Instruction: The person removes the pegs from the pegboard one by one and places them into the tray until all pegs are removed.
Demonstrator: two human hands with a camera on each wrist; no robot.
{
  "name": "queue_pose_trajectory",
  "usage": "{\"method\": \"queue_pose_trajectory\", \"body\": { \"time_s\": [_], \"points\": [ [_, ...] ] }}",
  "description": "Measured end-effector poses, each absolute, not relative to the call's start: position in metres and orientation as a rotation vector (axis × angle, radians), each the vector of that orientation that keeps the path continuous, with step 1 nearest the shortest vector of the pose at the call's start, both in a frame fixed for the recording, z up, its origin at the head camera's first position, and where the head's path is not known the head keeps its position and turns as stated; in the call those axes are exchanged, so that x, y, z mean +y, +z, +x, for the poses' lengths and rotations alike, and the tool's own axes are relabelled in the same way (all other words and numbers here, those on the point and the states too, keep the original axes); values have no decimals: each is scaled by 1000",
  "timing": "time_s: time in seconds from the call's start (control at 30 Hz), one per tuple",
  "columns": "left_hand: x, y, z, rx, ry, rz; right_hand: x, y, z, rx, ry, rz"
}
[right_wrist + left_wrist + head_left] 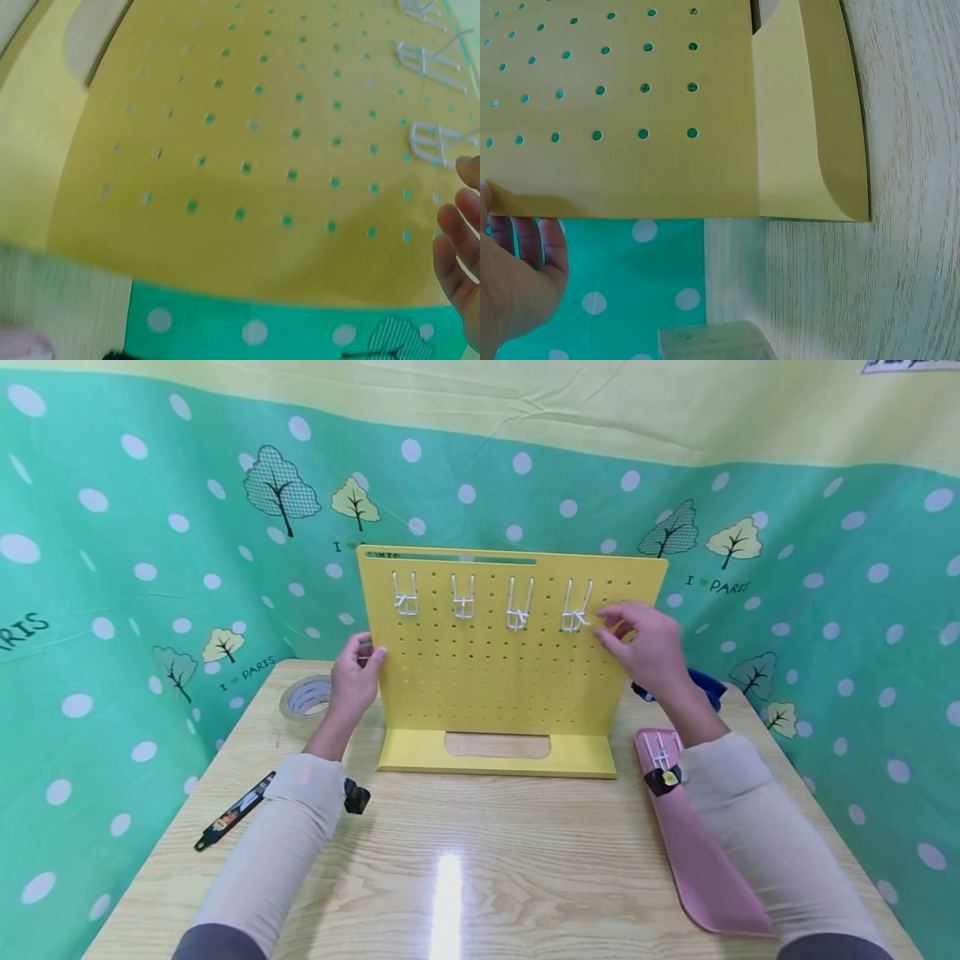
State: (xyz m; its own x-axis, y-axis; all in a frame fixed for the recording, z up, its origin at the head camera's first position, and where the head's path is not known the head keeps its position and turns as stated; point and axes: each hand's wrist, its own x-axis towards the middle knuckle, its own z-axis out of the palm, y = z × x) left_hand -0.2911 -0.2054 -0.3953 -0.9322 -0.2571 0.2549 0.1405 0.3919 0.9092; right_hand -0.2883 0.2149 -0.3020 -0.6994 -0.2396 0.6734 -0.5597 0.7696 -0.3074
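A yellow pegboard (480,685) stands upright on the table, with several white wire hooks along its upper part. My left hand (356,675) grips the board's left edge, thumb on the front and fingers behind; the left wrist view shows this hand (517,277) at the edge too. My right hand (647,642) is at the board's upper right, its fingertips beside the rightmost hook (576,607). In the right wrist view the slightly bent fingers of the right hand (463,247) are near a white hook (429,144), with nothing seen between them.
A tape roll (306,697) lies behind my left forearm, and a black-handled tool (236,810) lies at the left. On the right is a pink tray (701,860) with white hooks at its far end. A dark blue object (707,687) sits behind my right wrist.
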Motion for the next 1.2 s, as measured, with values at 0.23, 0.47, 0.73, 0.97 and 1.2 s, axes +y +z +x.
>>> {"method": "queue_pose_trajectory", "body": {
  "time_s": [0.23,0.47,0.73,0.97,1.2],
  "points": [
    [-205,-395,-292,-2296,-1559,102,190,-298,-297,-2327,690,577],
    [-204,-395,-293,-2309,-1561,104,178,-298,-299,-2327,671,517],
    [-205,-394,-291,-2302,-1555,115,172,-303,-303,-2319,641,445],
    [-204,-393,-290,-2310,-1550,115,172,-305,-304,-2298,630,423],
    [-204,-394,-290,-2312,-1533,115,174,-304,-303,-2294,618,443]
  ]
}}
